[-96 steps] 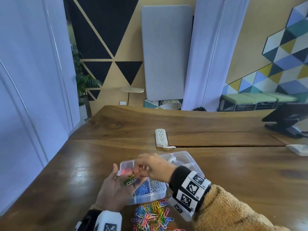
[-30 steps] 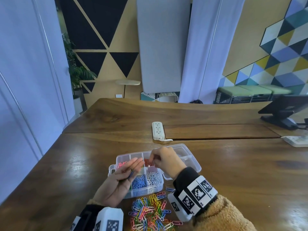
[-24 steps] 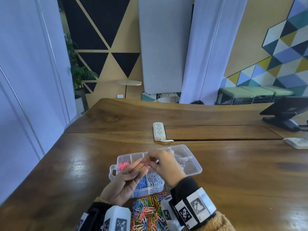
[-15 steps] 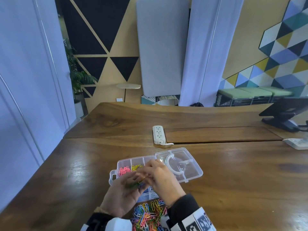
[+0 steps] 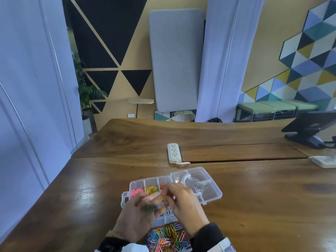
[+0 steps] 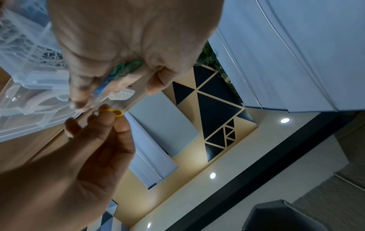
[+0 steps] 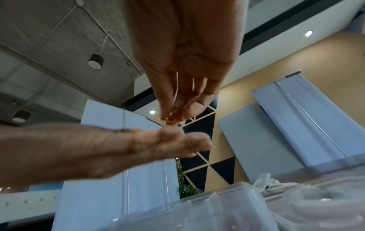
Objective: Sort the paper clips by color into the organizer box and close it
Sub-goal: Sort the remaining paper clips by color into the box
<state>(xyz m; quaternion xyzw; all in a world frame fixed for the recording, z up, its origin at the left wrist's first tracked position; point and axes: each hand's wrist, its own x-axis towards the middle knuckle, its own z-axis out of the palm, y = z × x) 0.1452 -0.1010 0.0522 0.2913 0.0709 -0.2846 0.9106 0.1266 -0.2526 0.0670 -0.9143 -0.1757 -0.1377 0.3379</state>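
The clear organizer box sits on the table with its lid flipped open to the right. Pink clips and yellow clips fill two rear compartments. My left hand hovers palm up over the box's near side. It carries green clips and a blue clip on its palm and fingers. My right hand meets its fingertips and pinches a single yellow clip between thumb and finger. A mixed pile of clips lies just in front of the box.
A white power strip lies behind the box beside a long table slot. A black monitor stand and a white adapter stand at the far right. The wooden table stretches away to the right.
My right hand came back from the box's rear compartments to my left palm and picked a yellow clip off it. Both hands have drawn closer together over the box.
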